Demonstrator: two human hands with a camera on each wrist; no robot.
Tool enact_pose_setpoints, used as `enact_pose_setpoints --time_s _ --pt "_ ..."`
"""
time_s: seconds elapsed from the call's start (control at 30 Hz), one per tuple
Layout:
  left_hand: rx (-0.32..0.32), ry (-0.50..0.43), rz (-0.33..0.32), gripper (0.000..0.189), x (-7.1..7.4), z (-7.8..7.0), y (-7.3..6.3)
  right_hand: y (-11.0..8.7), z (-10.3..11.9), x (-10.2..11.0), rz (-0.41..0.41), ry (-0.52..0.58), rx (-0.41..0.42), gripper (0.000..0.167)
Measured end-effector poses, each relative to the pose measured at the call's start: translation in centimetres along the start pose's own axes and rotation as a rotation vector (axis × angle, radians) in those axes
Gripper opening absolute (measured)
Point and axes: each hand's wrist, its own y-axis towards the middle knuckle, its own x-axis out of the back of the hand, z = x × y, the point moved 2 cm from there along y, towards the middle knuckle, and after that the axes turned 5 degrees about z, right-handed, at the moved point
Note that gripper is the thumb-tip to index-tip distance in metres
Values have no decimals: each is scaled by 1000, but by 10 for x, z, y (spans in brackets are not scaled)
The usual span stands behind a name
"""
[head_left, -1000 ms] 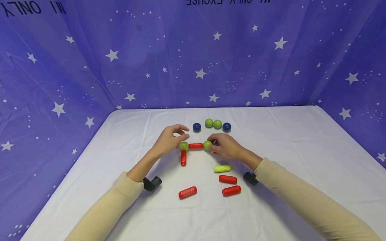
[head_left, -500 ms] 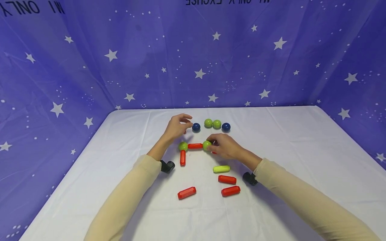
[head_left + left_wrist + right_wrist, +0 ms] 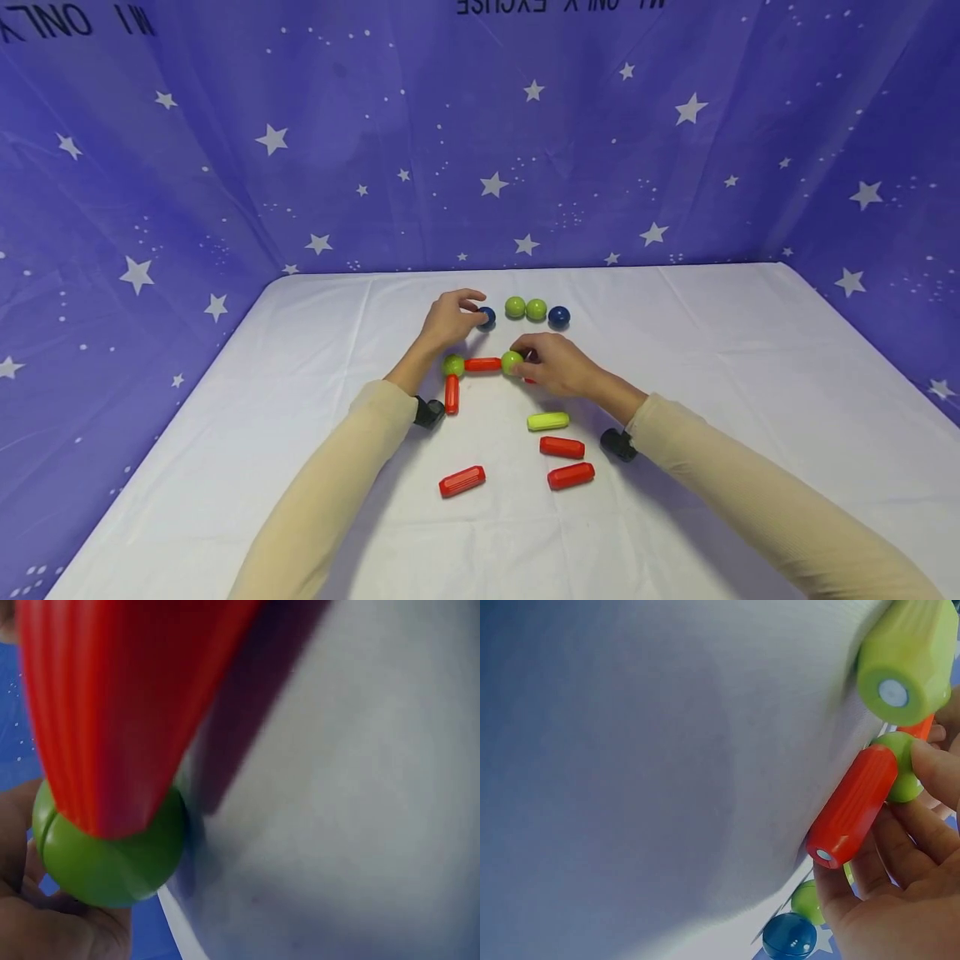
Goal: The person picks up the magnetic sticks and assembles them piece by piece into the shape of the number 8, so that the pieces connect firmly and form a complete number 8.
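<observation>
My left hand [image 3: 447, 321] is at the left blue ball [image 3: 487, 315], its thumb in front of the ball and fingers curled round the far side. In the left wrist view the ball is hidden behind the green ball [image 3: 112, 859] and red rod [image 3: 127, 712]. My right hand [image 3: 561, 364] pinches a green ball [image 3: 512, 363] between thumb and fingers. A red rod [image 3: 483, 365] joins that ball to another green ball [image 3: 453, 366], from which a second red rod [image 3: 452, 395] points towards me. One more red rod [image 3: 855, 806] sticks out from the pinched ball, mostly under the right hand.
Behind the hands sit two green balls [image 3: 515, 307] and a second blue ball [image 3: 558, 317]. Nearer lie a yellow rod [image 3: 548, 422] and loose red rods [image 3: 571, 476], one apart on the left [image 3: 462, 482]. A starry curtain [image 3: 491, 150] stands behind the white table [image 3: 675, 350].
My left hand has left the left green ball, moving away and to the right to the blue ball. The right hand keeps its pinch on the green ball.
</observation>
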Motion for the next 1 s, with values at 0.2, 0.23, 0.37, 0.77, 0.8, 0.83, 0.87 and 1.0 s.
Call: enact_pose_setpoints --time_s 0.2,0.23,0.37,0.77,0.8,0.83,0.87,1.0 --pt "17 36 15 37 -2 -1 0 0 1 0 0 -4 -6 29" --pt "23 46 22 37 -3 -1 0 0 1 0 0 -4 -7 29" --pt "46 83 40 37 -5 1 0 0 1 0 2 -3 -4 29" --pt "61 80 44 37 -4 1 -2 -2 1 0 -1 2 -7 29" --pt "61 78 45 37 -4 1 -2 -2 1 0 0 3 -8 29" --pt "61 77 46 37 -4 1 -2 -1 1 0 0 2 -9 29" --pt "60 78 46 36 -5 2 -2 -1 1 0 0 3 -10 29" --pt "51 80 45 36 -5 1 -2 0 1 -1 -1 1 -15 30"
